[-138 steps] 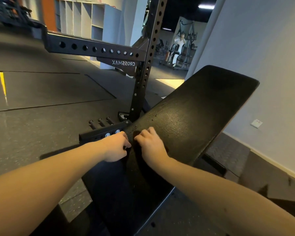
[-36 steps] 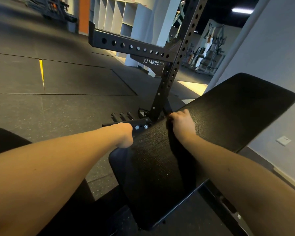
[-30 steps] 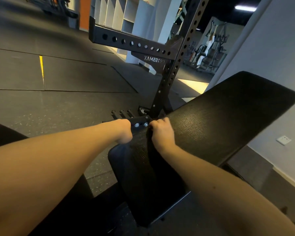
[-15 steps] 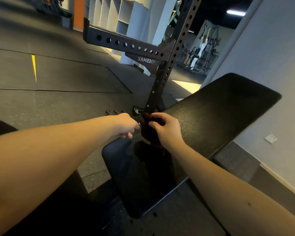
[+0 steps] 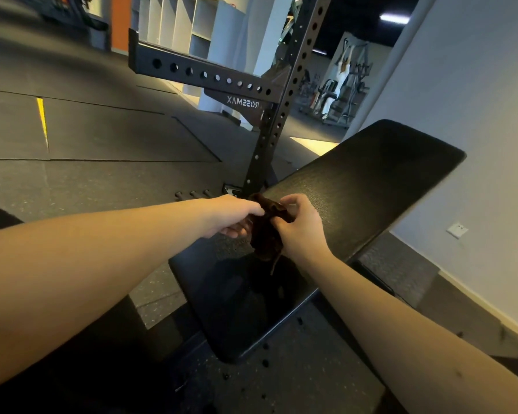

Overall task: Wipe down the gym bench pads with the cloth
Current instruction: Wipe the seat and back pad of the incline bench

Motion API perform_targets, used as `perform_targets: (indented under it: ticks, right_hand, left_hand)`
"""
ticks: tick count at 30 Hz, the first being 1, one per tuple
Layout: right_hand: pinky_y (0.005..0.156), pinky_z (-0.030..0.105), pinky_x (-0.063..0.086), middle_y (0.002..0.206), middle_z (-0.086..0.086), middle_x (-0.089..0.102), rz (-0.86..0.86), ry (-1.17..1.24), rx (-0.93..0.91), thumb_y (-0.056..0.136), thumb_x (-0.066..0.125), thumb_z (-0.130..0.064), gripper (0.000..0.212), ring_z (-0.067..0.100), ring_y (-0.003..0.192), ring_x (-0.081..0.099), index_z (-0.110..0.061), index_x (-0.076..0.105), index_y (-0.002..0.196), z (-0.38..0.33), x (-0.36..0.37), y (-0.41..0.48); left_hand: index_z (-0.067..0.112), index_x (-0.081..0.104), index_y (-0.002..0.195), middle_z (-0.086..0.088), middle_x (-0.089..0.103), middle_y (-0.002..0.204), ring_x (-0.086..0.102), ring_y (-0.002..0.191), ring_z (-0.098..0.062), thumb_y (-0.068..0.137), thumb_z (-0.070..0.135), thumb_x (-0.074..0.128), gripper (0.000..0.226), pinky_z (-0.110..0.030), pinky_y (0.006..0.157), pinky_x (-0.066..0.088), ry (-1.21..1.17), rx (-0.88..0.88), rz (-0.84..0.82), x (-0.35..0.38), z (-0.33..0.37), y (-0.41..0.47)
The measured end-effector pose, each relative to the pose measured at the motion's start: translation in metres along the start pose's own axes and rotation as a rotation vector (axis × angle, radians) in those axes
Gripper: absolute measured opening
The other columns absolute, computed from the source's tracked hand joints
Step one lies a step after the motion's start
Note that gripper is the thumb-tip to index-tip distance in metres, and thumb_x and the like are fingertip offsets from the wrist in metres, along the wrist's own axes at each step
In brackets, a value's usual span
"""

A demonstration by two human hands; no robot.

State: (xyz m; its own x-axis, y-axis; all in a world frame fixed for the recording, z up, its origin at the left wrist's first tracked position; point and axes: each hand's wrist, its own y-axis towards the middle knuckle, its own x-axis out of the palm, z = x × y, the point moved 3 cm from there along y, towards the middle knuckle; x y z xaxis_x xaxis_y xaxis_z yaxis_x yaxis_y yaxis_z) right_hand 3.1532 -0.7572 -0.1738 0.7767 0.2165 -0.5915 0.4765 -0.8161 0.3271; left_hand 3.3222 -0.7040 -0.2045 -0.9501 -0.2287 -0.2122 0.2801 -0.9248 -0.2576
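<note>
The left hand (image 5: 234,216) reaches in from the left edge of the bench pad (image 5: 371,180), forearm nearly level. Its fingers are curled and pinch the near side of the cloth (image 5: 266,234). The cloth is a dark bunch held up between both hands over the pad's left edge, about midway along it, just in front of the rack upright (image 5: 281,115). A loose thread dangles beneath it, and I cannot tell whether it touches the pad. The right hand (image 5: 301,230) comes in from below, wrist bent, thumb and fingertips pinching the cloth's top.

This looks like regathering the cloth between passes. To do it well, fold it to a flat, fresh face, lay it down under one palm, then wipe in long overlapping strokes toward the far end, edges included.
</note>
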Motion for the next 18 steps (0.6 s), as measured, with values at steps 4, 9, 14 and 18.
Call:
perform_targets:
  ticks: [4, 9, 14, 18]
  right_hand:
    - [0.087, 0.036, 0.059, 0.098, -0.006, 0.066, 0.015, -0.055, 0.048, 0.093, 0.07, -0.014, 0.011, 0.01, 0.094, 0.065, -0.023, 0.064, 0.097, 0.001, -0.002, -0.007]
    - [0.081, 0.027, 0.055, 0.106, -0.007, 0.066, -0.104, 0.071, 0.177, 0.089, 0.076, -0.033, 0.027, 0.012, 0.099, 0.065, -0.022, 0.066, 0.111, 0.01, 0.003, -0.014]
    - [0.065, 0.017, 0.046, 0.11, -0.006, 0.064, -0.071, -0.142, 0.137, 0.083, 0.082, -0.023, 0.038, 0.011, 0.099, 0.062, -0.022, 0.063, 0.115, 0.018, -0.008, -0.015]
    - [0.082, 0.036, 0.058, 0.107, 0.0, 0.067, -0.009, -0.315, 0.065, 0.089, 0.069, -0.014, 0.027, 0.018, 0.098, 0.065, -0.022, 0.066, 0.115, 0.014, -0.022, -0.009]
  left_hand:
    - [0.019, 0.065, 0.122, -0.003, 0.072, 0.111, 0.071, 0.1, -0.021, 0.096, 0.031, 0.065, 0.028, -0.029, 0.073, 0.06, -0.009, 0.003, 0.037, 0.004, -0.001, 0.003]
    - [0.008, 0.06, 0.122, -0.016, 0.07, 0.113, 0.073, 0.099, -0.029, 0.096, 0.014, 0.057, 0.027, -0.033, 0.075, 0.061, -0.176, -0.02, -0.061, 0.02, 0.004, -0.001]
    - [-0.001, 0.063, 0.117, -0.022, 0.072, 0.113, 0.074, 0.099, -0.03, 0.094, -0.002, 0.046, 0.029, -0.039, 0.083, 0.06, -0.217, -0.029, -0.238, 0.029, 0.005, -0.012]
    - [0.01, 0.07, 0.113, -0.011, 0.075, 0.108, 0.075, 0.097, -0.019, 0.098, 0.003, 0.053, 0.024, -0.035, 0.085, 0.061, 0.077, 0.062, -0.186, 0.033, 0.003, -0.009]
